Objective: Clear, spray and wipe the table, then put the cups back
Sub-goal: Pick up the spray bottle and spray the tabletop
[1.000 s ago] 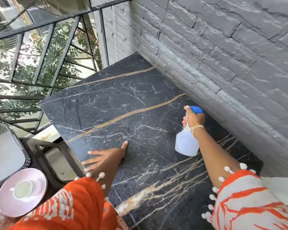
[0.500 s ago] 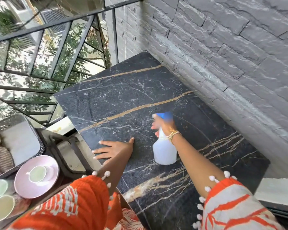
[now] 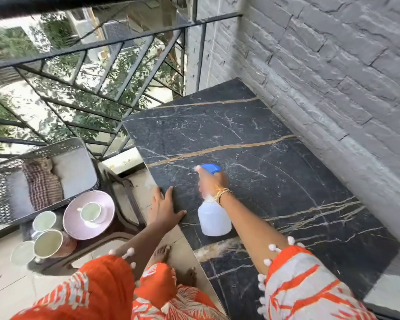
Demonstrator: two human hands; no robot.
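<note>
We hold the spray bottle [image 3: 214, 215] in our right hand [image 3: 211, 182], fingers clenched around its neck under the blue trigger head [image 3: 210, 168], which points toward the far left. The white body of the bottle hangs below our wrist, over the near-left part of the table [image 3: 275, 181]; whether its base touches the stone we cannot tell. A gold bangle [image 3: 222, 194] sits on that wrist.

Just to the left of the bottle, our left hand [image 3: 164, 207] lies flat and released on the table's left edge, fingers spread, grasping nothing. The 2 hands are near each other, with the bottle between them.

The table is a dark marble slab with gold and white veins, and its right side runs along a grey brick wall [image 3: 333, 77].

Well to the left, off the table, a low dark stand [image 3: 116, 229] carries the cups: 1 cup [image 3: 90, 211] on a pink saucer [image 3: 88, 214], and nearer to us 2 more cups [image 3: 44, 221] [image 3: 47, 243] and a glass [image 3: 22, 252]. Beyond them stands a metal chair [image 3: 7, 181] with a checked cloth [image 3: 42, 183] on its cushion. A black railing [image 3: 102, 47] closes the far side.
</note>
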